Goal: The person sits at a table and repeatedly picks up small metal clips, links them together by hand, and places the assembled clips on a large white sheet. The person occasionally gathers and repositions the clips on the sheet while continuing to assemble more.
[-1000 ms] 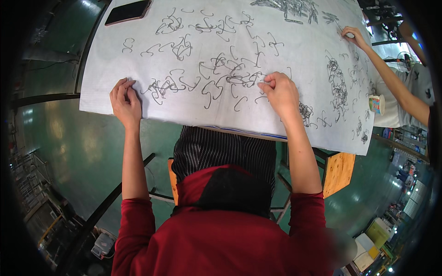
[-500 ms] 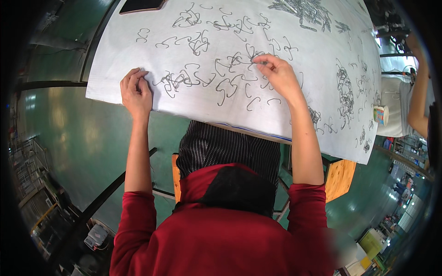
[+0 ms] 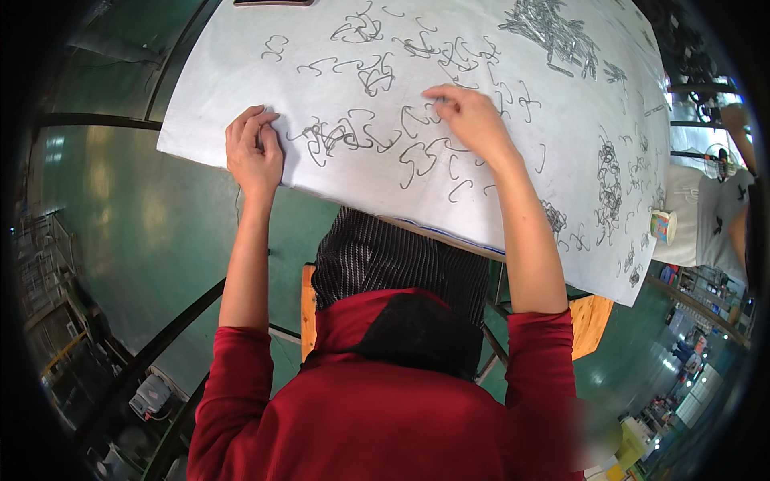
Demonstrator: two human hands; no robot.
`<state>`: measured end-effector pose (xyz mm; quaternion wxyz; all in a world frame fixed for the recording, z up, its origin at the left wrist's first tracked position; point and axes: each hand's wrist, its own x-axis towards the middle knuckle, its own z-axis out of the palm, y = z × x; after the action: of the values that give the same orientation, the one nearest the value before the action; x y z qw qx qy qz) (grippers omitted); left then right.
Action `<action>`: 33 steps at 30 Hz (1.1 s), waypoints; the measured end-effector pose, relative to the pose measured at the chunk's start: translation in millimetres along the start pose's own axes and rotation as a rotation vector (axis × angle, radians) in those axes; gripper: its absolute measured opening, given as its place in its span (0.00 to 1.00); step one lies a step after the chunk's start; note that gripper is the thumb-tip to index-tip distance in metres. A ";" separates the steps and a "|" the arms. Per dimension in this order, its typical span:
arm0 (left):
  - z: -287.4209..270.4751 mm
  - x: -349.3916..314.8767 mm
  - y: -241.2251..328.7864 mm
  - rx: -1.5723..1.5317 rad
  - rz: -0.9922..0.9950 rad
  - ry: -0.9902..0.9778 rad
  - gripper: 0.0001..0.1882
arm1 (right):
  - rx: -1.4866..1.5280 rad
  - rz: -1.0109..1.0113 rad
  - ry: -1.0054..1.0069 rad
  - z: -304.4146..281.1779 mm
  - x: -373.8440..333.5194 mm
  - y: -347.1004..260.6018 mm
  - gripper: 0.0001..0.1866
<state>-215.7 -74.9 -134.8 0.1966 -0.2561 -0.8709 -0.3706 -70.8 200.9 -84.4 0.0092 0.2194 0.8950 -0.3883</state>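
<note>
Bent S-shaped wire hooks lie scattered over a white-covered table. My right hand is over the middle of them, index finger stretched to the left and thumb slightly apart. No hook shows between its fingertips; its palm side is hidden. Just below the fingers lie several single hooks. At the table's near left edge rests my left hand, fingers loosely bent and apart, nothing visible in it. Beside it on the right is a tangled cluster of hooks.
A dense pile of short, straight metallic pieces lies at the far right. More tangled hooks form a strip nearer the right edge, beside a paper cup. A phone shows at the far edge. Another person is at the right.
The view has shifted, so the table sits farther right and lower. My right hand has come away from the hooks its fingertips were pinching among, and its index finger has straightened. My left hand keeps its pose.
</note>
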 end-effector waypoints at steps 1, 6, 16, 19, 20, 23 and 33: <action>0.7 0.2 0.9 -0.011 -0.013 0.000 0.08 | 0.003 0.058 0.030 -3.7 1.7 -2.0 0.13; 0.2 -0.9 -0.6 -0.021 -0.028 0.035 0.08 | 0.018 -0.182 -0.245 14.9 -9.3 -26.2 0.12; -19.4 0.0 -7.4 -0.146 0.330 -0.138 0.11 | 0.010 -0.194 -0.247 39.9 -2.5 -47.2 0.11; -15.1 -1.7 -3.4 -0.075 0.330 -0.187 0.12 | -0.011 -0.263 -0.288 51.7 -1.1 -47.5 0.12; -14.4 -2.3 -3.3 -0.077 0.308 -0.170 0.12 | -0.012 -0.207 -0.226 50.1 0.4 -48.7 0.12; -14.1 -4.3 -4.2 -0.121 0.227 -0.118 0.12 | -0.020 -0.010 -0.132 35.1 3.5 -65.0 0.11; -21.8 -4.3 -7.8 -0.367 0.076 -0.143 0.14 | -0.167 -0.189 -0.118 65.8 18.9 -80.5 0.10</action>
<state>-213.5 -97.2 -127.1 0.0983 -0.3460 -0.7901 -0.4963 -130.2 113.7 -78.3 0.0431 0.1092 0.9388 -0.3239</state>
